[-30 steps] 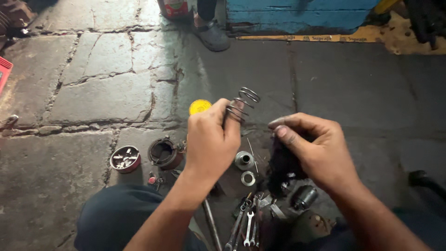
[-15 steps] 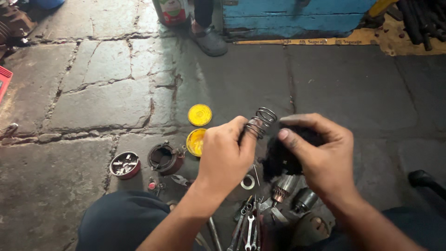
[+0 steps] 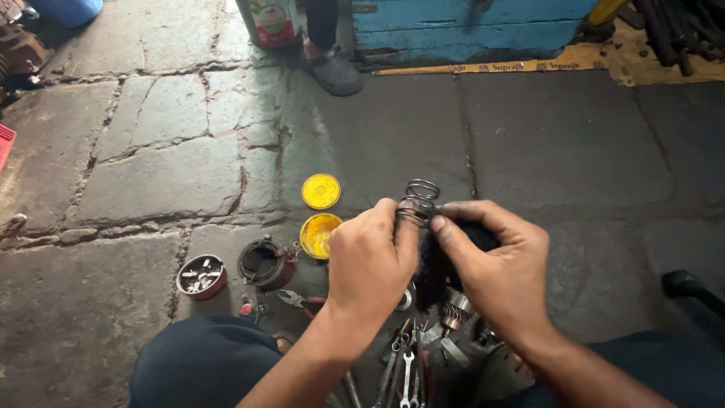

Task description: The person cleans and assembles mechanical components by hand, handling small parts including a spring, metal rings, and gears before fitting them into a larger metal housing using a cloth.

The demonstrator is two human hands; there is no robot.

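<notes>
Left hand (image 3: 370, 261) pinches spring (image 3: 418, 201) at centre frame. Right hand (image 3: 502, 268) at 3 o'clock grips black part (image 3: 430, 268). Yellow tin (image 3: 319, 234) at 9 o'clock; wrenches (image 3: 404, 370) at 6 o'clock.

Dim workshop light, brighter daylight patch on the stone floor (image 3: 189, 151), soft shadows, slight blur.

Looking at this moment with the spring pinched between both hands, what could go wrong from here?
1. The coil spring is held only at its lower end by the left hand and right hand; it might slip and fly off.
2. A dropped piece could land in the open yellow tin or get lost among the wrenches below.
</notes>
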